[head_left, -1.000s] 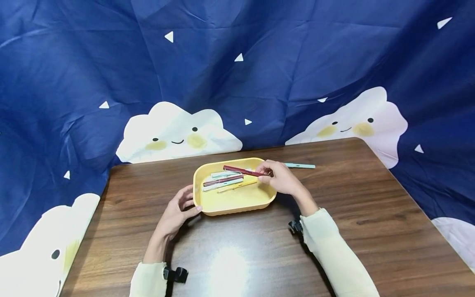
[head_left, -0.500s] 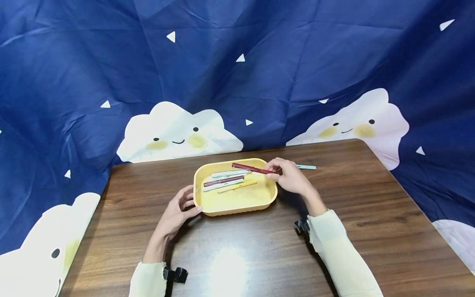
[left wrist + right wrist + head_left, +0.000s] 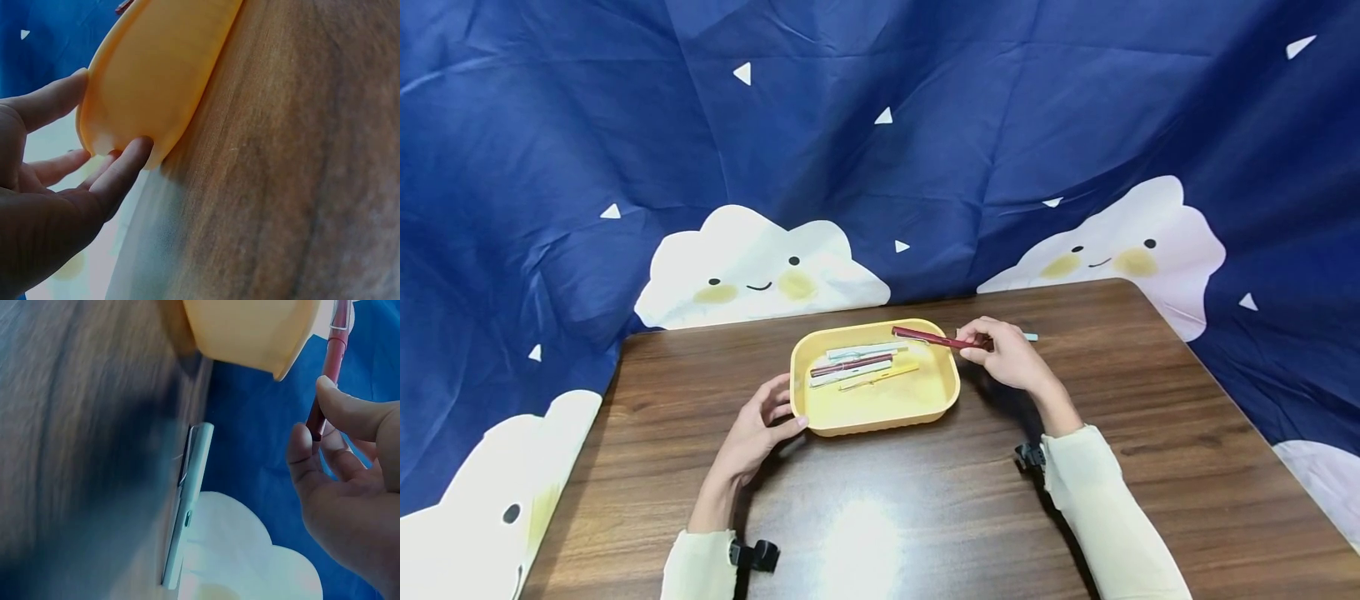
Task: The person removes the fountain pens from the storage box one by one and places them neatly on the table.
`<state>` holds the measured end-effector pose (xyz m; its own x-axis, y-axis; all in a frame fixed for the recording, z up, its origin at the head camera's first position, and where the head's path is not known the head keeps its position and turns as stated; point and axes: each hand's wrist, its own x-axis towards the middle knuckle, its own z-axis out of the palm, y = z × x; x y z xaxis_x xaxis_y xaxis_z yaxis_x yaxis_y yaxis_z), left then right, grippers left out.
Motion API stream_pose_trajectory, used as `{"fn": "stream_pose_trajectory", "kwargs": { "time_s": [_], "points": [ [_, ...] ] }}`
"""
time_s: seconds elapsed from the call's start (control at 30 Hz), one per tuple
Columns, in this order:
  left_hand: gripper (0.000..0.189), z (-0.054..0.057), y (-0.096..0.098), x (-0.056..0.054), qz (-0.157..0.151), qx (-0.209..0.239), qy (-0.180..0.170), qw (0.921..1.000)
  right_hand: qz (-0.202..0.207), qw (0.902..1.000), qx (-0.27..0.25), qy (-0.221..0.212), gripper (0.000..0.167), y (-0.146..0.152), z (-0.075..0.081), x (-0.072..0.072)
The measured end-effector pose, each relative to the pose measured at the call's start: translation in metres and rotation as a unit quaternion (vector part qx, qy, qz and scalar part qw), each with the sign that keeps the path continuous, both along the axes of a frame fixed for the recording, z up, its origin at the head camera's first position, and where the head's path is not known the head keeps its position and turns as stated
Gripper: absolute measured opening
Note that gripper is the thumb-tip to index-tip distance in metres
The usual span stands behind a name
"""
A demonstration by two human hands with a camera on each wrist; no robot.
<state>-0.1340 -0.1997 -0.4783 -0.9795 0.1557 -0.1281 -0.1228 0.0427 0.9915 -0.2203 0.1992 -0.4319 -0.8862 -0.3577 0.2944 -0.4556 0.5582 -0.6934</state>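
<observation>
On the wooden table (image 3: 880, 467), a yellow tray (image 3: 865, 412) is best kept from sliding while a pen is handled over its rim; for this, its left end is touched by the left hand (image 3: 756, 425), whose thumb and fingers are spread apart against rim and wall. By the right hand (image 3: 1003, 354), the dark red pen (image 3: 925, 337) is pinched near one end, the grip being clamped on it between thumb and fingers. The pen is held raised at the tray's far right corner, its clip end over the tray and its held end beyond the rim. Its long axis is laid roughly left to right, the clip end pointed left and slightly away from the person. The whole length should be carried above the rim and lowered flat, so that neither the yellow pen (image 3: 880, 377) inside nor the pale green pen (image 3: 190, 506) on the table is knocked.
</observation>
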Motion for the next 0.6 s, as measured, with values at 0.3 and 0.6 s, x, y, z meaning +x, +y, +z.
{"fn": "stream_pose_trajectory", "kwargs": {
  "time_s": [0.3, 0.6],
  "points": [
    [0.079, -0.001, -0.001, -0.001, -0.003, 0.010, -0.004, 0.9999, -0.018, 0.9998, 0.003, 0.006, 0.014, 0.018, -0.005, -0.002],
    [0.079, 0.000, 0.000, 0.002, 0.000, 0.006, -0.004, 1.0000, -0.059, 0.9983, 0.003, 0.001, 0.014, 0.043, 0.002, -0.004]
  ]
}}
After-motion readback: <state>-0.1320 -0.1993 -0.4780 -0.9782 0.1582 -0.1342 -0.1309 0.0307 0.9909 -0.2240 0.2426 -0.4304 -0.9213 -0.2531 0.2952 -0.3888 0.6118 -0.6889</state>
